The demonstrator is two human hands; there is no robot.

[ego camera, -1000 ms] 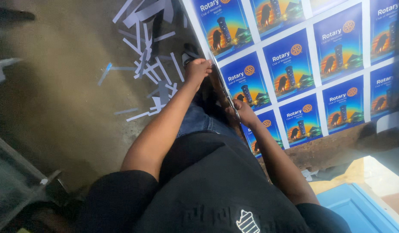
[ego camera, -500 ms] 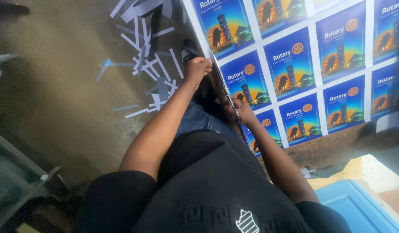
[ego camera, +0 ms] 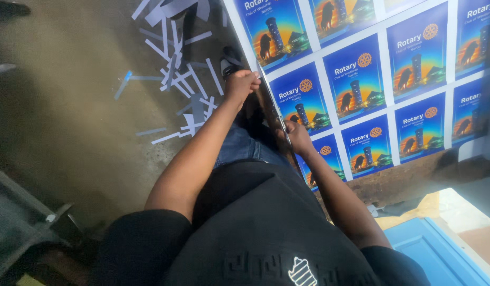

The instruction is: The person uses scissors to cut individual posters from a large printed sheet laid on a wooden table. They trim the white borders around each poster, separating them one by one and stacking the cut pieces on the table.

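Observation:
A large printed sheet (ego camera: 356,79) carries rows of blue cards with white gaps between them, and it lies over a brown bench. My left hand (ego camera: 242,82) pinches the sheet's left edge, with the fingers closed on it. Lower down the same edge, my right hand (ego camera: 297,139) is closed on a pair of scissors (ego camera: 281,123). The thin metal blades point up along the edge toward my left hand. My legs in jeans (ego camera: 239,148) are below the hands.
Several cut white paper strips (ego camera: 176,63) lie scattered on the concrete floor at the upper left. A sandalled foot (ego camera: 230,57) stands by them. The bench's brown edge (ego camera: 414,175) runs at the right. A blue panel (ego camera: 435,249) is at the lower right and a metal frame (ego camera: 22,228) at the lower left.

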